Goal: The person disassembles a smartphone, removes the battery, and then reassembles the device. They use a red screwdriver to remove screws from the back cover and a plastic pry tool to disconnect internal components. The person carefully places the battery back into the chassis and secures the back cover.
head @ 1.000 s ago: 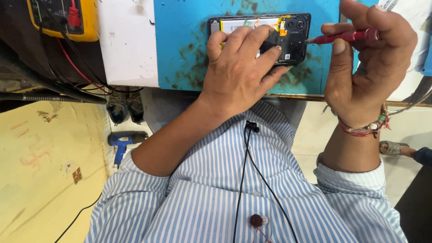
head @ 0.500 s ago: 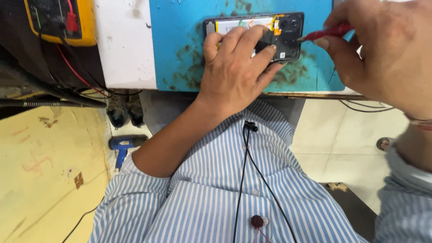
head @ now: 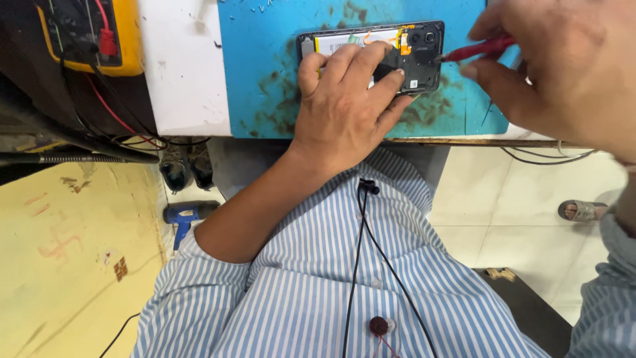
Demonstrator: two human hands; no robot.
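An opened phone with its back cover off lies on a stained blue work mat. My left hand rests flat on it, fingers spread over the battery and lower half, pressing it down. My right hand is close to the camera at the upper right and grips a red-handled screwdriver. Its tip touches the right edge of the phone near the camera module.
A yellow multimeter with red and black leads sits at the top left beside a white panel. Below the bench edge are a blue tool on the floor, pale tiles and a sandalled foot.
My right hand has come closer to the camera and a little higher, still with the screwdriver at the phone's right edge. My left hand has stayed pressed on the phone.
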